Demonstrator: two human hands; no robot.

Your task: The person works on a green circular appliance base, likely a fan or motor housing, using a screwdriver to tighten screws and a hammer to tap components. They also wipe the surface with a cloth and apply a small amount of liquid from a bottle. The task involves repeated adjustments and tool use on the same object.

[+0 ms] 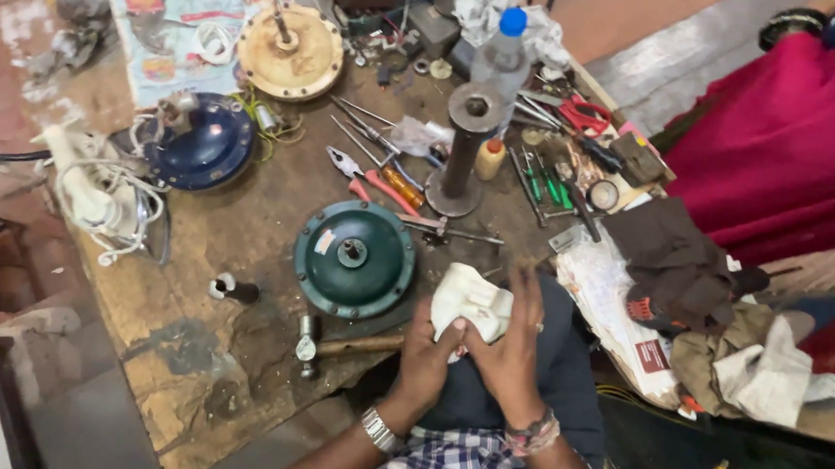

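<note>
Cluttered wooden desk (186, 276); round green metal fan motor housing (354, 257) at its centre. At 5 o'clock of housing, crumpled white cloth (470, 303) gripped between both hands: left hand (426, 354) closed on it, right hand (511, 341) pressed on it, fingers extended. Small metal-headed hammer (330, 342) at 6 o'clock.

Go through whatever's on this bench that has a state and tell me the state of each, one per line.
Left hand: closed on the white cloth.
Right hand: pressed against the cloth, fingers extended.
White cloth: crumpled between both hands.
Green motor housing: closed, lying flat, shaft hole up.
Blue housing: tilted, wires attached.
Cream housing: flat, shaft up.
Bottle: upright, blue cap on.
Pliers: lying flat.
Hammer: lying at the bench edge.
</note>
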